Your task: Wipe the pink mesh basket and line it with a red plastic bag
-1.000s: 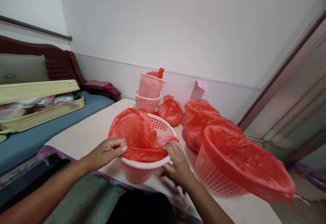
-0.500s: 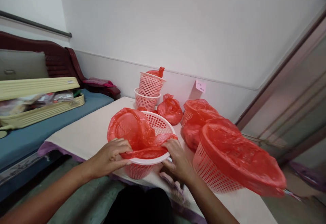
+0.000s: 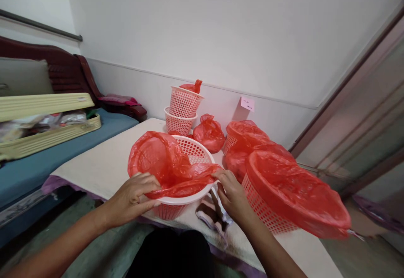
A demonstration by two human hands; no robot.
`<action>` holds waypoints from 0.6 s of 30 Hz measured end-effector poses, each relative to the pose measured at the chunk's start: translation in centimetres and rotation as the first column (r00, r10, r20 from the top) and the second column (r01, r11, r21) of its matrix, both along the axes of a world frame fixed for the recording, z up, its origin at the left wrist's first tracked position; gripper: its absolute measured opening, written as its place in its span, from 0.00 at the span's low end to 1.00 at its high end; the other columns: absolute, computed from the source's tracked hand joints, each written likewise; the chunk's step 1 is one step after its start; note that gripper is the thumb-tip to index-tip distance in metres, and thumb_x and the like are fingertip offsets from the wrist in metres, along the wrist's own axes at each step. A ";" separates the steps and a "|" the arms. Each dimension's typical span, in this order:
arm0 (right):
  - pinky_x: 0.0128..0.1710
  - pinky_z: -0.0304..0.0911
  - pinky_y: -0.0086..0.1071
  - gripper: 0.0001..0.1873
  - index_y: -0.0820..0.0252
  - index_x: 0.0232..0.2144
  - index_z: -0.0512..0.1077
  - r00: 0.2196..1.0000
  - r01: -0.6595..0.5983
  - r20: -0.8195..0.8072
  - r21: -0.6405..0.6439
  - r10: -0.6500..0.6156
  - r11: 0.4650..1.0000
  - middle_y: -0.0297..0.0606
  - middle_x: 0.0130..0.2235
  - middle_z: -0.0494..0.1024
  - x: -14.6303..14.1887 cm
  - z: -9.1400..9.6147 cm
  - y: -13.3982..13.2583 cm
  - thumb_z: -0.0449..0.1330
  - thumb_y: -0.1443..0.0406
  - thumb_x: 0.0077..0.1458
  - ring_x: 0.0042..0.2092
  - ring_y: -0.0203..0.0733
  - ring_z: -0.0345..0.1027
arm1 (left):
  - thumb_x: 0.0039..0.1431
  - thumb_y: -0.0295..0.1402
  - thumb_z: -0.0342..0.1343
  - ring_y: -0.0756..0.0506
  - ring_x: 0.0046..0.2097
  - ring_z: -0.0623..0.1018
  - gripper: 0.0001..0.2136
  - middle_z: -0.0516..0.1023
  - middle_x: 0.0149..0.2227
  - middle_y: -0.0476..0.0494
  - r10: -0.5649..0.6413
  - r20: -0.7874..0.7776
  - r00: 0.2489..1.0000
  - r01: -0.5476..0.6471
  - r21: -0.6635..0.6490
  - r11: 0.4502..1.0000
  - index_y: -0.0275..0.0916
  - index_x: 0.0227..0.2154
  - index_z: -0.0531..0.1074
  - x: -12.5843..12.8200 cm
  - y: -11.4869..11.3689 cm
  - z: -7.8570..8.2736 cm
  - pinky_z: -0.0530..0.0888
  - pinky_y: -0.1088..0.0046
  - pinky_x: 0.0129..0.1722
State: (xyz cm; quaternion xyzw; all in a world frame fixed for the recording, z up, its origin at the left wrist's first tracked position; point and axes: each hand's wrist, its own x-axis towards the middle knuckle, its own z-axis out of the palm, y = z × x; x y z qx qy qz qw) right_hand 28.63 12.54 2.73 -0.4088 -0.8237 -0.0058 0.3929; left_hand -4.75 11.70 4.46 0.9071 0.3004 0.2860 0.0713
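Head view. A white mesh basket [image 3: 189, 193] is standing at the near edge of a pale table [image 3: 110, 164], with a red plastic bag [image 3: 164, 164] lying half inside it and billowing up over its left rim. The left hand [image 3: 134, 198] is resting against the basket's near-left rim, its fingers curled closed on the bag's lower edge. The right hand [image 3: 233, 196] is pinching the bag's right edge at the rim between thumb and fingertips — the remaining fingers are lying loosely bent. A striped cloth [image 3: 214, 215] is lying on the table just beside the basket, under the right hand.

To the right, a larger basket lined in red plastic [image 3: 284, 193] is standing close to the right wrist. Behind it, further red-lined baskets [image 3: 243, 137] and a knotted red bundle [image 3: 208, 132] are sitting near the wall, beside two stacked empty baskets [image 3: 182, 109]. At far left, an open cream case [image 3: 47, 122] is lying on a blue-covered bed [image 3: 63, 151] — well apart from both hands.
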 end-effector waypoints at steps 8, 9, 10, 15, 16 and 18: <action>0.42 0.64 0.39 0.10 0.56 0.36 0.68 0.997 0.036 -0.071 0.009 -0.035 0.999 0.39 0.37 0.72 0.1 0.4 0.9 0.49 0.72 0.60 0.42 0.44 0.66 | 0.64 0.30 0.53 0.48 0.47 0.73 0.10 0.76 0.44 0.49 -0.062 0.065 0.996 0.066 -0.057 0.996 0.47 0.47 0.70 -0.1 0.3 0.2 0.67 0.69 0.47; 0.41 0.63 0.38 0.10 0.56 0.36 0.68 0.994 0.049 -0.094 0.008 -0.048 0.999 0.38 0.35 0.72 0.2 0.3 0.9 0.48 0.72 0.61 0.40 0.44 0.67 | 0.64 0.30 0.53 0.48 0.46 0.73 0.09 0.76 0.44 0.48 -0.061 0.078 0.995 0.067 -0.074 0.995 0.46 0.45 0.70 -0.1 0.3 0.3 0.67 0.69 0.47; 0.40 0.63 0.37 0.09 0.56 0.36 0.68 0.991 0.062 -0.121 0.003 -0.062 0.998 0.38 0.34 0.71 0.3 0.2 0.9 0.48 0.71 0.61 0.39 0.43 0.67 | 0.64 0.30 0.53 0.48 0.46 0.74 0.07 0.76 0.44 0.48 -0.060 0.091 0.994 0.068 -0.090 0.994 0.45 0.43 0.70 -0.1 0.3 0.3 0.67 0.69 0.47; 0.40 0.63 0.35 0.09 0.57 0.35 0.68 0.978 0.048 -0.202 -0.058 -0.059 0.997 0.37 0.35 0.72 0.7 -1.0 0.3 0.48 0.71 0.61 0.39 0.41 0.67 | 0.63 0.30 0.53 0.48 0.45 0.73 0.02 0.75 0.43 0.50 -0.027 0.147 0.989 0.049 -0.147 0.988 0.43 0.36 0.68 0.1 0.1 -0.1 0.66 0.69 0.47; 0.40 0.63 0.35 0.09 0.57 0.35 0.68 0.980 0.032 -0.194 -0.068 -0.045 0.997 0.37 0.35 0.72 0.8 -1.3 0.1 0.48 0.71 0.61 0.40 0.41 0.67 | 0.63 0.29 0.53 0.48 0.45 0.73 0.02 0.75 0.43 0.50 -0.026 0.158 0.987 0.050 -0.152 0.987 0.43 0.35 0.67 0.2 0.0 -0.2 0.65 0.69 0.47; 0.41 0.63 0.34 0.09 0.57 0.35 0.67 0.984 0.007 -0.179 -0.072 -0.020 0.997 0.38 0.36 0.72 0.9 -1.8 -0.1 0.48 0.72 0.60 0.40 0.42 0.67 | 0.63 0.29 0.52 0.49 0.45 0.72 0.03 0.74 0.44 0.50 -0.034 0.187 0.982 0.063 -0.149 0.987 0.43 0.35 0.64 0.3 0.0 -0.4 0.64 0.69 0.47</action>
